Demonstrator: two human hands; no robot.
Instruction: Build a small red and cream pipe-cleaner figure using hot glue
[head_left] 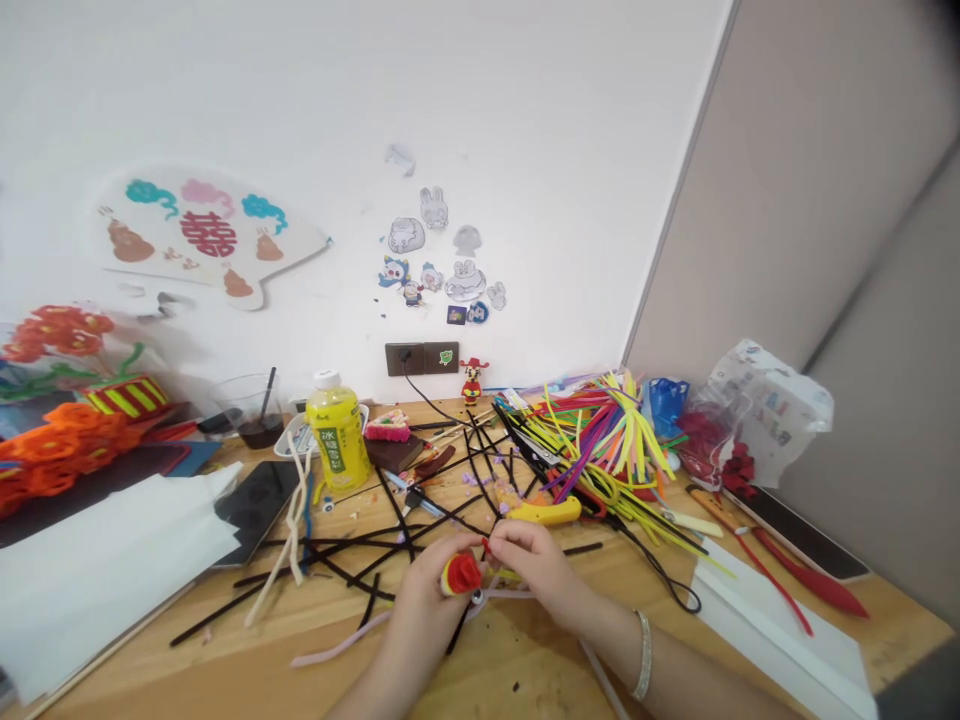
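My left hand [426, 605] is closed around a small red and yellow fuzzy piece [463, 573], which looks made of pipe cleaner. At its fingertips, my right hand [536, 572] pinches a tiny red bit [486, 546]; whether that bit joins the larger piece is hidden. The fingertips of both hands nearly meet above the front of the wooden table. Below them runs a pale pink pipe cleaner [341, 648]. Black pipe cleaners [341, 572] lie scattered around the hands. Just behind my right hand is a yellow-handled tool [551, 511].
A yellow drink bottle [337, 440] stands left of centre, beside a plastic cup [259, 425]. Many coloured pipe cleaners [600, 440] are heaped at the back right. White paper [112, 570] covers the left side; orange fuzzy flowers [64, 450] sit behind it. A small red figurine [472, 382] stands by the wall.
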